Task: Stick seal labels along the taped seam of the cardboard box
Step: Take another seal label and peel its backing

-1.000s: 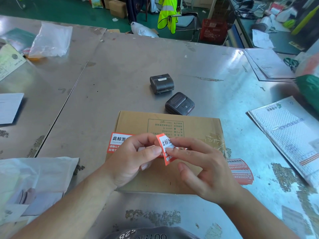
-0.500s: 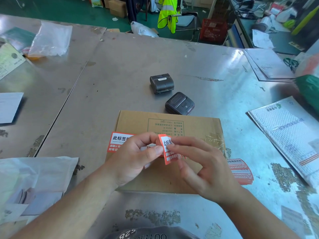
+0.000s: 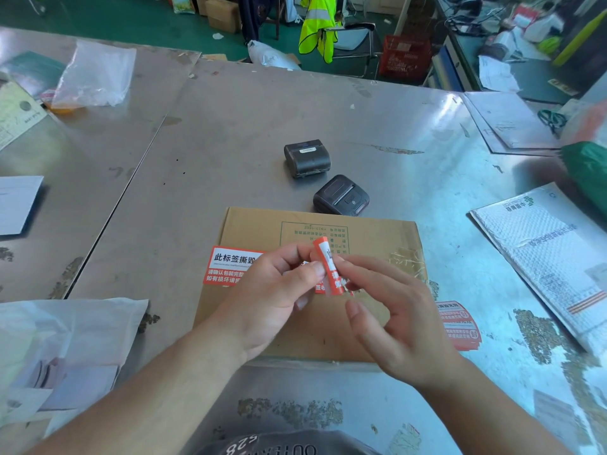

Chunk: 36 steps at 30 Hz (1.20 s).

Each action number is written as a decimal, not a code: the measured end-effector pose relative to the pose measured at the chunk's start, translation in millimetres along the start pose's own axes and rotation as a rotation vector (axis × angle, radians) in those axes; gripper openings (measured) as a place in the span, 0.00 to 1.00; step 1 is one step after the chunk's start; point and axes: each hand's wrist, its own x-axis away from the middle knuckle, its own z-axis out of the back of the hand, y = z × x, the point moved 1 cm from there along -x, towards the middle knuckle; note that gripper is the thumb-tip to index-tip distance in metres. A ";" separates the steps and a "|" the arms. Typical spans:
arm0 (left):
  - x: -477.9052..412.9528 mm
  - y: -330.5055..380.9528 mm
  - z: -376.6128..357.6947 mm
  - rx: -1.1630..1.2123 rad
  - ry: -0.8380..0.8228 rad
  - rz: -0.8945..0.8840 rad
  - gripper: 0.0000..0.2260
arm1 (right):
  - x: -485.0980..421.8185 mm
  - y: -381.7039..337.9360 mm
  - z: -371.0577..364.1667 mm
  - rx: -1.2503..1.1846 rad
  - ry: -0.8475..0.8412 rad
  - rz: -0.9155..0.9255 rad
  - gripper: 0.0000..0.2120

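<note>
Hovering over the cardboard box (image 3: 262,231), the left hand (image 3: 272,300) and right hand (image 3: 394,316) both pinch one curled seal label (image 3: 328,267) at its edges, while a second label (image 3: 230,266) sits stuck at the box's left edge.
</note>
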 end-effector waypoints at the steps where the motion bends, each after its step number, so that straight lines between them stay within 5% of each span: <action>1: -0.5 0.6 -0.9 -0.030 -0.001 -0.018 0.08 | 0.3 0.0 -0.1 0.002 -0.003 0.000 0.21; 8: 1.9 8.6 -7.0 -0.114 0.018 -0.053 0.03 | 2.3 0.4 -0.9 -0.023 -0.014 0.029 0.23; 16: 4.7 16.2 -9.8 0.233 -0.016 0.330 0.04 | 0.6 -1.5 2.3 -0.041 -0.015 0.088 0.24; 21: 6.3 19.3 -9.7 0.309 -0.036 0.405 0.07 | 0.0 -3.1 4.7 -0.019 -0.008 0.143 0.24; 24: 5.4 20.5 -11.6 0.086 0.017 0.226 0.02 | 1.4 0.0 4.2 -0.072 0.016 0.079 0.22; 28: 4.3 18.8 -5.9 -0.588 0.143 -0.113 0.07 | 2.0 7.1 -5.3 -0.489 0.001 -0.211 0.22; 31: 5.7 19.6 -4.4 -0.701 0.151 -0.165 0.09 | 2.8 8.0 -7.8 -0.650 0.012 -0.356 0.29; 36: 4.6 16.9 -4.3 -0.718 0.135 -0.141 0.05 | -2.2 -3.3 -2.1 -0.403 -0.071 -0.238 0.21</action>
